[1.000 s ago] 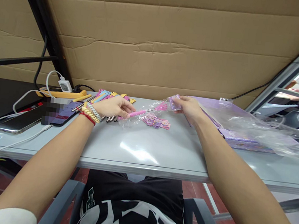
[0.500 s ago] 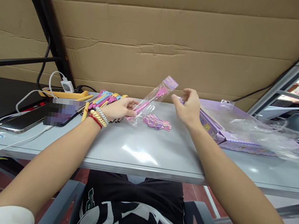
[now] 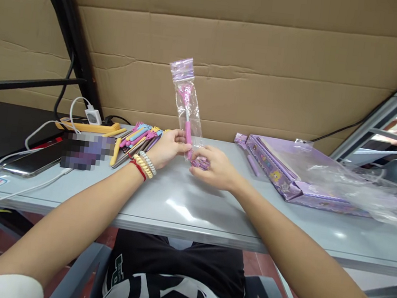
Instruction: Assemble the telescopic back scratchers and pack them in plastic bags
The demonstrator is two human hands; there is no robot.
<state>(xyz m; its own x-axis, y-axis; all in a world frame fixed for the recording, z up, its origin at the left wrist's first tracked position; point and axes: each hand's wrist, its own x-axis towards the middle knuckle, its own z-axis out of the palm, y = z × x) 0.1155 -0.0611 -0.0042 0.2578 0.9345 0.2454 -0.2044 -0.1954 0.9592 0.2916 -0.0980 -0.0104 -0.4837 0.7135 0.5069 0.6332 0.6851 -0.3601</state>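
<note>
My left hand (image 3: 168,148) pinches the lower end of a pink back scratcher (image 3: 188,129) in a clear plastic bag. The bag stands up from the tabletop, leaning slightly left, with a purple printed header (image 3: 182,69) at its top. Close beside it, my right hand (image 3: 216,167) has thumb and fingers closed around a small pile of purple printed cards (image 3: 200,162). Left of my left hand lies a heap of loose back scratchers (image 3: 141,135) with pink, yellow and blue ends. A bagged purple one (image 3: 252,164) lies to the right.
A purple box (image 3: 281,175) stands on the right of the grey table (image 3: 184,214), with clear plastic bags (image 3: 355,186) over it. On the left are phones (image 3: 34,161), white cables and a yellow power strip (image 3: 88,128). A cardboard wall (image 3: 249,49) rises behind.
My left hand has tipped the bagged back scratcher from leaning right to nearly upright. My right hand has moved left from beside the box and closed on the cards.
</note>
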